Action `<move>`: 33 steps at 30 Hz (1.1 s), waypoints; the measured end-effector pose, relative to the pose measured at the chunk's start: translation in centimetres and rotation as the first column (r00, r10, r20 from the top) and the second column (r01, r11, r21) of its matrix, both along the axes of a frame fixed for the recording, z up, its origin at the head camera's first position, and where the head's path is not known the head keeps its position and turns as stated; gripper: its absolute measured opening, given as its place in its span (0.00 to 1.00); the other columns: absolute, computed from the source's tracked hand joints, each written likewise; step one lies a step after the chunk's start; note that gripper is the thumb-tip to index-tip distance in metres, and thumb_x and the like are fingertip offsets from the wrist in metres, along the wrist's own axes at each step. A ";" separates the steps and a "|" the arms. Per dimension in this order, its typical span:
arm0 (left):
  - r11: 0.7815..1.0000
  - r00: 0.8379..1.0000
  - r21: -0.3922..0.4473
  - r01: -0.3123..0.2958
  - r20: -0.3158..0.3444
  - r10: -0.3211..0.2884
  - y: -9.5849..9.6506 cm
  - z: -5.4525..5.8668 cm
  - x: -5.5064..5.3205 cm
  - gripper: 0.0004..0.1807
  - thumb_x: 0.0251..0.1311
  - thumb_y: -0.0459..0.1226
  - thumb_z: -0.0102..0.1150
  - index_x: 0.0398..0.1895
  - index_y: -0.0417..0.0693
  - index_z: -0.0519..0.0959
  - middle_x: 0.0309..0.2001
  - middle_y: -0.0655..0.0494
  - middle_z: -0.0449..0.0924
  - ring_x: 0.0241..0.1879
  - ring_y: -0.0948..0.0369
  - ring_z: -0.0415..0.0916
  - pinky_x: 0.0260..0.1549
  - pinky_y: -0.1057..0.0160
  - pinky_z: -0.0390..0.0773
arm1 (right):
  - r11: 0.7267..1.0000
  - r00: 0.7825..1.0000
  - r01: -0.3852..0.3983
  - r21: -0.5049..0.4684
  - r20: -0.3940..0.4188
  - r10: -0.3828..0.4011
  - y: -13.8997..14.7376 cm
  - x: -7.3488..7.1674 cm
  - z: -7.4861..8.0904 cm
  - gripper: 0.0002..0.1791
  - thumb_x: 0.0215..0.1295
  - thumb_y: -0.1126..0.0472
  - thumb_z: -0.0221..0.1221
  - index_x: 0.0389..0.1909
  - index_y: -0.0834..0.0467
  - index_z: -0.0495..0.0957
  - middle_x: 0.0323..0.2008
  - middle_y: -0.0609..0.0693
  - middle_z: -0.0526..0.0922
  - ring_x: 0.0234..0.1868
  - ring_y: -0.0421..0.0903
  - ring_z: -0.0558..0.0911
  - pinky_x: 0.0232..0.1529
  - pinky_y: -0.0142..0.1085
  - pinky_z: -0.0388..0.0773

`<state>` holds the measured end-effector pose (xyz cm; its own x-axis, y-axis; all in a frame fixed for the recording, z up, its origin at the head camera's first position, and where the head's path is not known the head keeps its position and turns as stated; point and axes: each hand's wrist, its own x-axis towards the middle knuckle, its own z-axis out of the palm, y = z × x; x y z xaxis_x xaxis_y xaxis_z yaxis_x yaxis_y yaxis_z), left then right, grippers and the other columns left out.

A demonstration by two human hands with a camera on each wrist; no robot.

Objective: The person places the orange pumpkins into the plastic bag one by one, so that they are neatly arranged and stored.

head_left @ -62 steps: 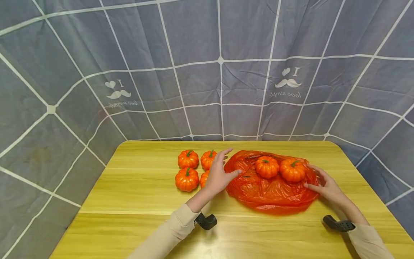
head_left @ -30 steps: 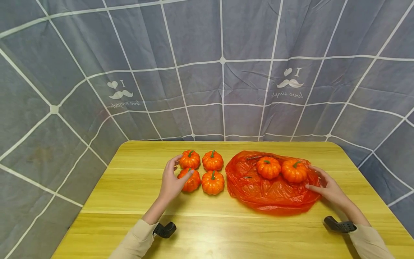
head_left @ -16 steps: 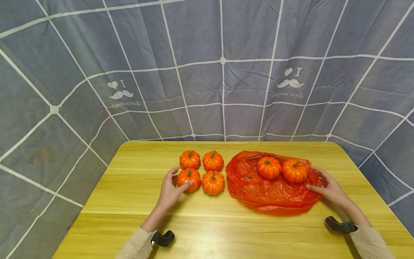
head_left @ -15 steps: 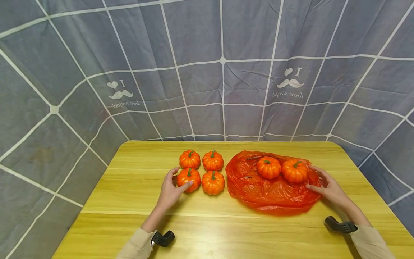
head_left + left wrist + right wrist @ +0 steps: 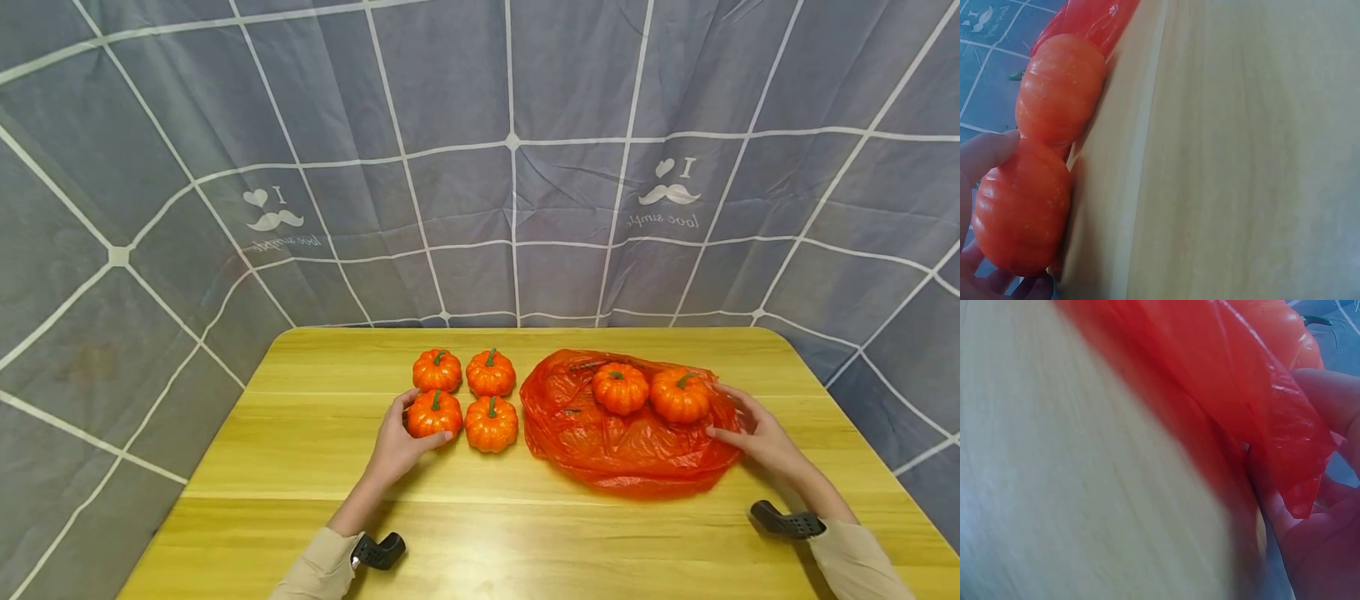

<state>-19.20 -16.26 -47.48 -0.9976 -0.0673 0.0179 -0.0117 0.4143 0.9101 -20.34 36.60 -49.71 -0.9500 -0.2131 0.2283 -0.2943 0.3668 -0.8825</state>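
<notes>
In the head view, my left hand curves round the front-left small pumpkin. The left wrist view shows the thumb on one side of this orange pumpkin and fingertips round the opposite side. My right hand holds the right end of a crumpled red plastic bag. Loose film of the bag lies between its thumb and fingers in the right wrist view. Two pumpkins rest on the bag, a middle pumpkin and a right pumpkin close to my right fingertips.
Beside the left hand's pumpkin sit a front-right pumpkin, a back-left pumpkin and a back-right pumpkin, all green-stemmed. A grey checked curtain hangs behind the wooden table.
My left hand has moved left from beside the bag to the front-left pumpkin, and its thumb has come down along the near side. The right hand has stayed at the bag.
</notes>
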 end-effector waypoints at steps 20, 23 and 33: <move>0.999 1.000 -0.037 -0.029 0.005 0.030 0.0 0.0 0.2 0.46 0.44 0.38 0.76 0.66 0.37 0.62 0.62 0.38 0.67 0.59 0.44 0.70 0.58 0.45 0.73 | 0.999 1.000 -0.010 -0.038 -0.005 0.010 0.1 -0.1 -0.2 0.37 0.56 0.79 0.60 0.67 0.66 0.59 0.53 0.22 0.67 0.49 0.18 0.72 0.43 0.15 0.73; 0.999 1.000 -0.044 -0.030 0.003 0.030 0.1 0.0 0.1 0.46 0.44 0.39 0.75 0.66 0.37 0.62 0.62 0.38 0.67 0.59 0.44 0.71 0.58 0.45 0.73 | 0.999 1.000 -0.011 -0.034 -0.001 0.011 0.2 -0.2 -0.3 0.37 0.56 0.78 0.59 0.67 0.67 0.58 0.53 0.22 0.67 0.49 0.17 0.71 0.44 0.14 0.72; 0.997 0.999 -0.063 -0.053 0.000 0.053 0.3 0.3 0.4 0.46 0.43 0.39 0.75 0.67 0.37 0.63 0.63 0.38 0.68 0.60 0.44 0.70 0.59 0.45 0.73 | 1.000 1.000 -0.005 -0.011 0.003 0.005 0.2 -0.1 -0.2 0.37 0.57 0.77 0.60 0.68 0.67 0.57 0.53 0.21 0.65 0.50 0.16 0.70 0.44 0.13 0.71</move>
<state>-18.78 -15.99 -47.20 -0.9927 -0.1189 0.0217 -0.0369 0.4692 0.8823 -20.45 36.85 -49.95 -0.9495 -0.2156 0.2281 -0.2938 0.3553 -0.8874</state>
